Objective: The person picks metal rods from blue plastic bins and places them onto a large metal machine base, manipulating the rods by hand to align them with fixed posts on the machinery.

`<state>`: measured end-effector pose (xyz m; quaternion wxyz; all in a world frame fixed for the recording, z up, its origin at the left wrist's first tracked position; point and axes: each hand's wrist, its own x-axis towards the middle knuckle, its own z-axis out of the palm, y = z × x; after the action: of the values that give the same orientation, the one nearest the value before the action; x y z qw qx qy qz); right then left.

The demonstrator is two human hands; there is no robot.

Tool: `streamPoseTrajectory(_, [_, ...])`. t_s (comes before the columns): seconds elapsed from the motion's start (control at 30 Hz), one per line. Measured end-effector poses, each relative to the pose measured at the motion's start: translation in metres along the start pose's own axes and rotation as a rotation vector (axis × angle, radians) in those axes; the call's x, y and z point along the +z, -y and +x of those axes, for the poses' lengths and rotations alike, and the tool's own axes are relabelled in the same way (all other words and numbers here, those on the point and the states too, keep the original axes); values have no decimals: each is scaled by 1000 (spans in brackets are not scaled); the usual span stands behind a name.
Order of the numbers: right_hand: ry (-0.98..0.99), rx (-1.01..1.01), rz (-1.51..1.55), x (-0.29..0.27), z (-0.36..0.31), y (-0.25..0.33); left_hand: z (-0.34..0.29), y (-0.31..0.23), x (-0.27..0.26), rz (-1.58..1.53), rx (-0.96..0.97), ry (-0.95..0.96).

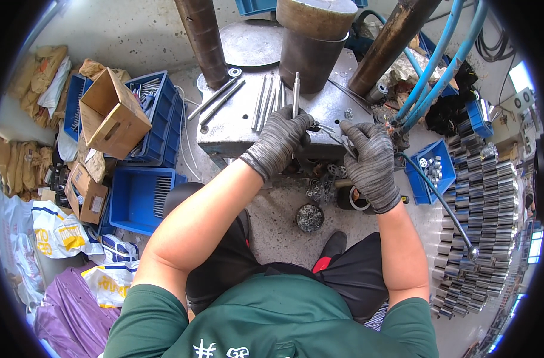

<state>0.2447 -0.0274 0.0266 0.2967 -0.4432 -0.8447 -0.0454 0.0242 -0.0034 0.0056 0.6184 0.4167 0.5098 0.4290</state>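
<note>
My left hand [279, 138], in a grey knit glove, is closed around a metal rod [296, 94]. The rod stands upright, its slimmer end pointing away above the fist. My right hand [370, 164], gloved alike, grips a pair of slim metal pliers [336, 136]; their tips reach toward the rod beside my left fingers. What the tips touch is too small to make out. Both hands are over the front edge of a metal press table [231, 132]. Several similar rods [266, 102] lie on it just left of the held one, and more [219, 100] farther left.
A thick steel cylinder [311, 59] stands behind my hands between two columns [203, 45]. Below, a round container of small metal rings [309, 218] sits on the floor. Blue bins [135, 200] are at left; another blue bin [424, 192] and stacked metal tubes [481, 221] are at right.
</note>
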Motion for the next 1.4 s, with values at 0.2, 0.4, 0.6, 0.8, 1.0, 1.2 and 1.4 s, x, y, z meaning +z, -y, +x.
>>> streamPoseTrajectory(0.2, [20, 9, -21, 3, -2, -2, 1, 1, -1, -25, -4, 25])
streamPoseTrajectory(0.4, [43, 20, -9, 4, -3, -3, 3, 4, -2, -20, 4, 19])
streamPoseTrajectory(0.6, [18, 18, -16, 5, -3, -4, 0, 1, -2, -19, -4, 32])
streamPoseTrajectory(0.8, [43, 23, -33, 4, -3, -4, 0, 2, -1, -35, -4, 19])
streamPoseTrajectory(1.0, [41, 5, -67, 2, -2, 0, 0, 2, -2, 6, 9, 32])
streamPoseTrajectory(1.2, [91, 117, 38, 7, -8, -10, -10, -6, -1, -12, 74, 84])
streamPoseTrajectory(1.4, [183, 520, 408, -9, -6, -20, -10, -3, -6, 38, 143, 116])
